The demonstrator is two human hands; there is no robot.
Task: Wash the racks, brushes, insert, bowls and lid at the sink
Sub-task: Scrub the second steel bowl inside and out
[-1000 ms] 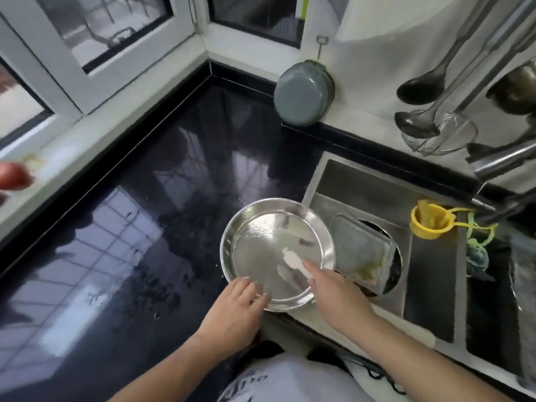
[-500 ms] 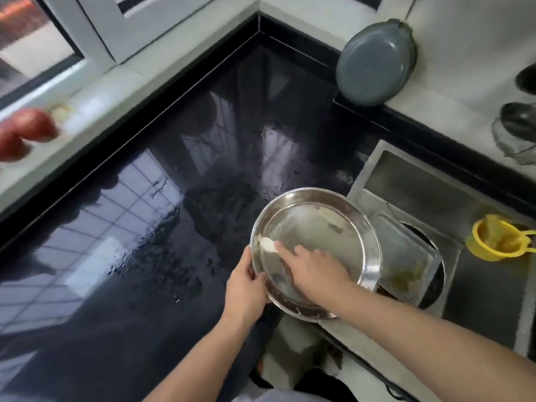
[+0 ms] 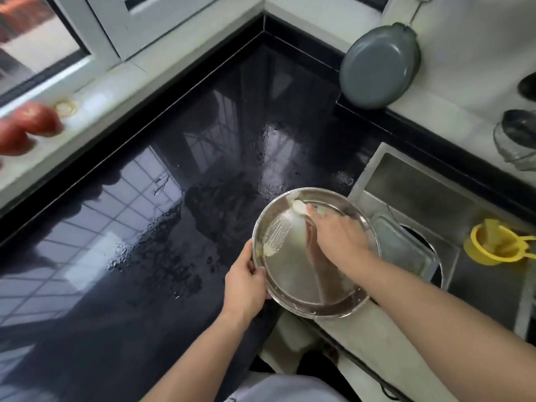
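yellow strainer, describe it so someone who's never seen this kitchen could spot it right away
Start at the steel sink set into the black glossy countertop on the right. Beside the round drain opening, near the picture's right edge, sits the small yellow plastic strainer. It is the only bright yellow thing there; its neighbours are grey or bare metal.

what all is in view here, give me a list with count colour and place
round steel pan: 1, silver, tilted at the sink's left edge
small white scrub pad: 1, white, inside the pan near its far rim
clear rectangular tray: 1, clear, in the sink
steel sink: 1, grey, right
yellow plastic strainer: 1, yellow, on the sink at right
grey oval pan: 1, grey, hanging on the wall
glossy black counter: 1, black, wet, left
red fruits: 2, red, window sill
left hand: grips the pan's rim
right hand: holds the pad
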